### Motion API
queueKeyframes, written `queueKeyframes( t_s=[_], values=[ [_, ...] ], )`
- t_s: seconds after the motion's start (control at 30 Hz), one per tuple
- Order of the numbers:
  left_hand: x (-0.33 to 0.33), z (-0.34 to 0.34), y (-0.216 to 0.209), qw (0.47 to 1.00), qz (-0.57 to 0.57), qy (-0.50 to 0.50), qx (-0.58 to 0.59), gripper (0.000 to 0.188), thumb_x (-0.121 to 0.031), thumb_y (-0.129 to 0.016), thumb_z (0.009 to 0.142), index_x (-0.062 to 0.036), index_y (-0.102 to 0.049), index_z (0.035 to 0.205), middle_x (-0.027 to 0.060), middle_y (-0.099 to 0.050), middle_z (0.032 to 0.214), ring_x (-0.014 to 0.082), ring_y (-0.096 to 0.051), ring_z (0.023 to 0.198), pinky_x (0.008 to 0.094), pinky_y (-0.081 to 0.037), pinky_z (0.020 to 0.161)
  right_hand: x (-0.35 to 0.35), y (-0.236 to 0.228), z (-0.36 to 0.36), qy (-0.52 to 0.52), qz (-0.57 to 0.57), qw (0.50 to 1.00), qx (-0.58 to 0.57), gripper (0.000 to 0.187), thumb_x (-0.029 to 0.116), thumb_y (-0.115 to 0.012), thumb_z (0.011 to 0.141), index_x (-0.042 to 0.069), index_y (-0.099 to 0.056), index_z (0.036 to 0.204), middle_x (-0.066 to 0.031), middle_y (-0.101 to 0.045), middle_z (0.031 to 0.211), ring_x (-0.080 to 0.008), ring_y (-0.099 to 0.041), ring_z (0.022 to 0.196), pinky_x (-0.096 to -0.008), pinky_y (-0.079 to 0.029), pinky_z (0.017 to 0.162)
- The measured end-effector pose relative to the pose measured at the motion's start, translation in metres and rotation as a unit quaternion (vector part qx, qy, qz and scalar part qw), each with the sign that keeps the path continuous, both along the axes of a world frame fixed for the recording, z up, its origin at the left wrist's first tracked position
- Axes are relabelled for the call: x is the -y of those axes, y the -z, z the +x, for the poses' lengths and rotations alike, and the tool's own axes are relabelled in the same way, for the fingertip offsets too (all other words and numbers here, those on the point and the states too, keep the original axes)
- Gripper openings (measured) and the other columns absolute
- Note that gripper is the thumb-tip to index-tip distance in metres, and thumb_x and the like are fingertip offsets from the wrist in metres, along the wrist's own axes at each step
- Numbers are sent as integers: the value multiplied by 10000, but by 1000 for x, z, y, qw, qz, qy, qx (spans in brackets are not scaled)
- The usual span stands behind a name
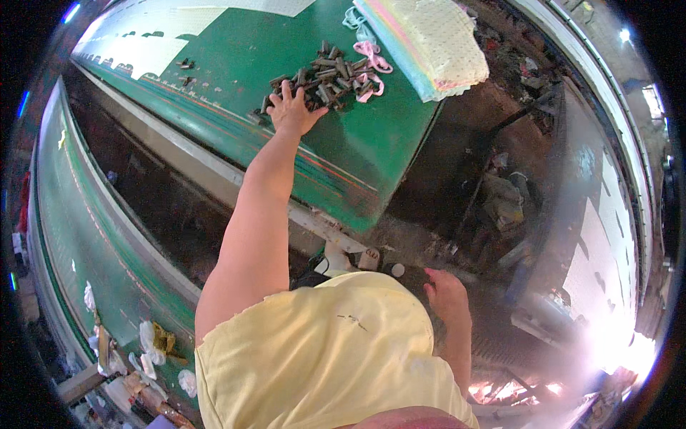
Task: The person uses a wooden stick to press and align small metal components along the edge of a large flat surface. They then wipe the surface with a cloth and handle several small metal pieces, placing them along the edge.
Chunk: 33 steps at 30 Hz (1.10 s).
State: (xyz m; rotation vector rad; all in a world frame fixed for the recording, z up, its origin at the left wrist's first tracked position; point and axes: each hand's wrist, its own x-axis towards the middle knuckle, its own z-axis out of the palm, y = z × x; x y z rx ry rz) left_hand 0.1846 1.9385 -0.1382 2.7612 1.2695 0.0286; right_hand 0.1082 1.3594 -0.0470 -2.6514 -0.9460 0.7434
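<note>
My left hand (291,113) reaches far out over the green table (236,50), fingers spread, at the near edge of a heap of short, dark, rod-like pieces (329,75). Its fingertips touch or hover just over the nearest pieces; I cannot tell which. Just right of the heap lie pink cloth strips (371,61) and a light-blue strip (363,30). Beyond them rests a layered stack of dotted fabric (429,46) in yellow, pink and blue, by the table's right edge. My right hand (448,294) hangs low at my side, loosely bent, with nothing visible in it.
White sheets with scalloped dark edges (136,53) cover the table's far left. A few loose dark pieces (187,64) lie near them. Another green table (86,236) with scraps (153,343) stands at left. At right are a dark gap, a crumpled bag (500,200) and a pale-topped table (600,250).
</note>
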Motion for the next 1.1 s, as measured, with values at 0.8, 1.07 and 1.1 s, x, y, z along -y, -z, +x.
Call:
queueKeyframes(
  t_s=[0.8, 1.07, 1.1],
  values=[
    [-14, -22, -22, 983, -66, 163, -46, 672, -391, -926, 733, -244, -700, 1349, 166, -526, 1554, 475, -554, 1404, 568, -598, 1079, -37, 12, -15, -56, 60, 995, 48, 329, 189, -778, 968, 113, -742, 1286, -130, -766, 1148, -376, -728, 1123, -515, -590, 985],
    [-31, -30, -17, 972, -83, 209, -67, 478, -194, -821, 808, -229, -723, 1275, 163, -606, 1440, 457, -631, 1314, 541, -602, 1066, -15, 18, -42, -30, 20, 999, 24, 313, 186, -773, 971, 125, -752, 1277, -142, -768, 1146, -380, -730, 1104, -512, -594, 961],
    [-34, -26, -19, 970, -89, 211, -85, 490, -194, -833, 810, -237, -731, 1287, 149, -621, 1421, 446, -656, 1280, 544, -592, 1078, -14, 19, -43, -27, 26, 999, 23, 313, 184, -775, 968, 127, -753, 1275, -143, -769, 1141, -381, -731, 1101, -511, -596, 958]
  ],
)
